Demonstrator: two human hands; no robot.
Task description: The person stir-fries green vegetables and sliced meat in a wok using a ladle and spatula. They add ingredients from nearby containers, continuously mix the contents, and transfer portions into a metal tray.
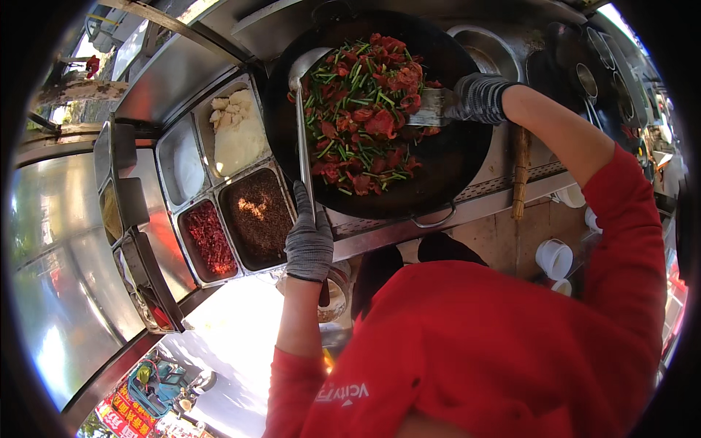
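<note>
- Here's my left hand (309, 247), grey glove on, fingers wrapped round the long handle of a ladle (304, 150), with a dark handle end poking out below the fist.
- The ladle runs up across the left side of the big black wok (456, 171), its bowl sitting by the upper left edge of the food.
- Over on the other side, I've got the right hand (480, 98) in a striped glove, closed on a metal spatula (428, 107), blade set flat-looking against the right side of the heap.
- And the heap itself: red meat slices (381, 123) tangled with cut green stems (355, 80), all inside the wok, piled toward its upper middle.
- To the left I have four metal trays: white powder (188, 171), a pale creamy mass (239, 139), chopped red seasoning (209, 237) and coarse brown seasoning (253, 219).
- Behind the right hand, a round metal bowl (485, 52) sits on the worktop, close to the wok's rim.
- A wooden stick (521, 175) lies across the worktop's near edge; it looks separate from the spatula, but the right forearm hides too much for me to be sure.
- Lower right, a white tub (554, 259) stands below the worktop.
</note>
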